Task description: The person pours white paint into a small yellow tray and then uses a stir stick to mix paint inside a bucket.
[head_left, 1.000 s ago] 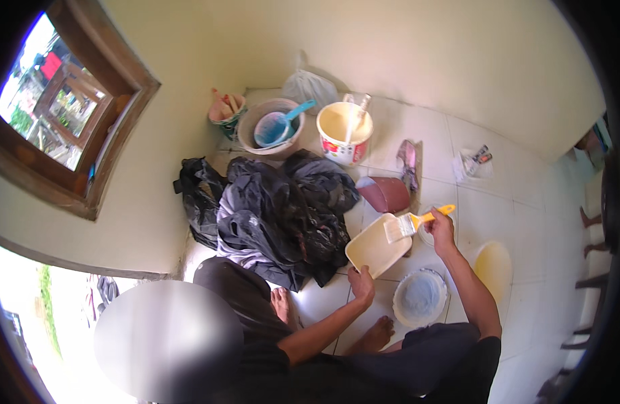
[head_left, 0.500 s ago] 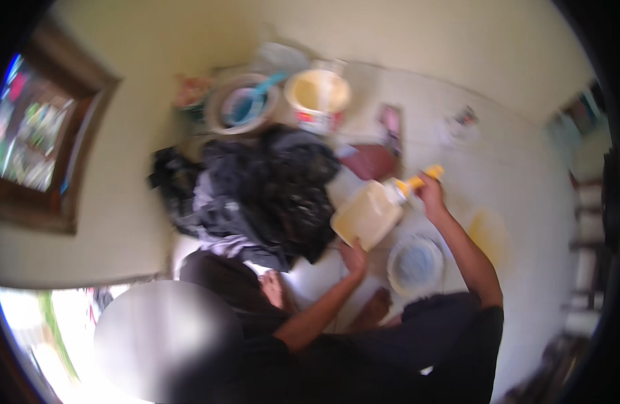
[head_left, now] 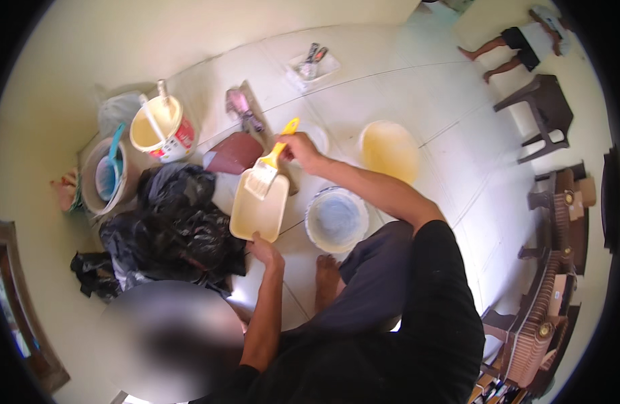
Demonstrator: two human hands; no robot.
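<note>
My left hand grips the near end of a cream rectangular tray. My right hand holds a brush by its yellow handle, bristles angled down over the tray's far part. To the right of the tray is a scallop-rimmed bowl with pale bluish contents. Behind the tray, a maroon container lies on the tiles, and black plastic sheeting is heaped to its left.
Cream bucket, basin, white tray with scrapers and a yellow round item stand on the floor. A co-worker, a plastic chair and wooden seating are at the right; a window at lower left.
The view has swung right, so the buckets shift left and the co-worker and furniture show more. Both hands still hold the tray and brush; the brush is angled more steeply in the picture.
</note>
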